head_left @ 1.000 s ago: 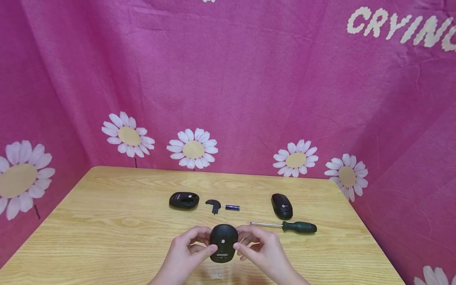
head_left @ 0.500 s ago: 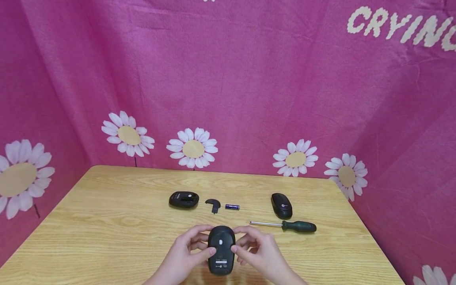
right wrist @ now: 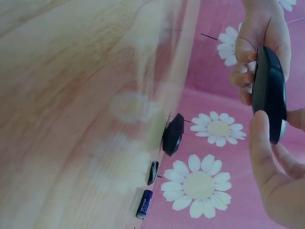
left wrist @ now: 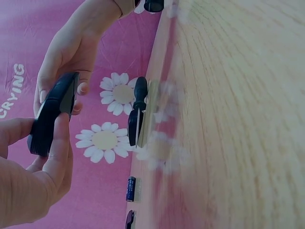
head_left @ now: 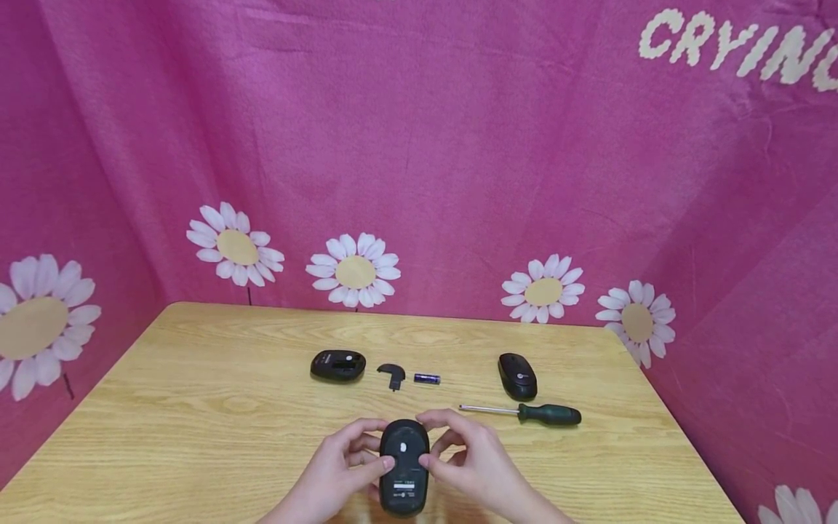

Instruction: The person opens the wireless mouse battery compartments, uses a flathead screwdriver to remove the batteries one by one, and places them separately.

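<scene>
A black computer mouse (head_left: pixel 404 473) is held above the front of the table, its underside with a white label facing the head camera. My left hand (head_left: pixel 337 466) grips its left edge, thumb on the underside. On the opposite edge, my right hand (head_left: pixel 474 462) pinches it between thumb and fingers. The left wrist view shows the held mouse (left wrist: pixel 53 112) edge-on between both hands. In the right wrist view the same mouse (right wrist: pixel 269 95) stands apart from the tabletop.
Behind the hands lie an upturned mouse (head_left: pixel 337 365) with its battery bay exposed, a black battery cover (head_left: pixel 393 376) and a blue battery (head_left: pixel 427 378). Further right are another mouse (head_left: pixel 518 376) and a green-handled screwdriver (head_left: pixel 548 414). A pink flowered curtain (head_left: pixel 419 160) hangs behind the table (head_left: pixel 196 407).
The held mouse has come lower and nearer in the head view, and its underside has tilted up towards the camera. Both hands keep hold of it. The things on the table stay put.
</scene>
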Demonstrator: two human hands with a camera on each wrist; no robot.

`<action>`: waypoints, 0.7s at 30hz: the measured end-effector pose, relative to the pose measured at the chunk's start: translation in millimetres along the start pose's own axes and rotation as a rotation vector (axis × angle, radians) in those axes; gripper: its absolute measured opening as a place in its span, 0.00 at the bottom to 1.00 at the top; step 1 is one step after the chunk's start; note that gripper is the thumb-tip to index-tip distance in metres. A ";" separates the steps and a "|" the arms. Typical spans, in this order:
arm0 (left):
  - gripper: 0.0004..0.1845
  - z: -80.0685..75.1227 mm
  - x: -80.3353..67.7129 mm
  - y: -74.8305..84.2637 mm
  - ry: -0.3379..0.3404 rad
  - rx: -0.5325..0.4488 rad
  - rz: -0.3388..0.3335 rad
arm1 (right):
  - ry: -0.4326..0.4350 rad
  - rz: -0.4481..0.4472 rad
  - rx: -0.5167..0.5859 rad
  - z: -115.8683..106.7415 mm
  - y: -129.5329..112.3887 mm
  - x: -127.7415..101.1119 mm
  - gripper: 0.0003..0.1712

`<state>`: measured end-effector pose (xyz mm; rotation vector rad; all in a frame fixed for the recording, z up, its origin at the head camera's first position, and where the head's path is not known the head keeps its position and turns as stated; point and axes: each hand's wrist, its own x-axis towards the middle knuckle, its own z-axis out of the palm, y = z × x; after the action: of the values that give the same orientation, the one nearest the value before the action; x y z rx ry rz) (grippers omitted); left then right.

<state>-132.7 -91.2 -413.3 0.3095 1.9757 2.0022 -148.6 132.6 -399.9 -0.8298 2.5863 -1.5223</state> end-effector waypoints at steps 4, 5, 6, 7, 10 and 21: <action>0.28 0.3 -0.1 0.0 0.000 -0.001 0.000 | -0.037 -0.017 -0.001 -0.1 -1.6 3.5 0.26; 0.28 0.6 -0.1 0.3 0.000 0.000 0.001 | -0.046 -0.019 0.003 -0.1 -2.0 4.0 0.26; 0.28 0.8 -0.3 0.5 0.000 0.000 0.003 | -0.054 -0.018 0.006 -0.1 -2.0 4.5 0.27; 0.27 1.0 -0.4 0.7 -0.001 0.001 0.002 | -0.060 -0.017 0.006 -0.1 -2.1 4.9 0.27; 0.28 1.5 -0.5 1.4 -0.001 0.006 0.000 | -0.067 -0.010 0.011 -0.2 -2.4 5.5 0.27; 0.28 2.1 0.2 3.1 0.012 0.040 -0.027 | -0.054 0.002 0.035 1.7 -2.2 7.1 0.26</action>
<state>-132.4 -89.1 -410.1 0.2786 2.0183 1.9550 -153.3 127.2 -397.3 -0.8527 2.5139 -1.5182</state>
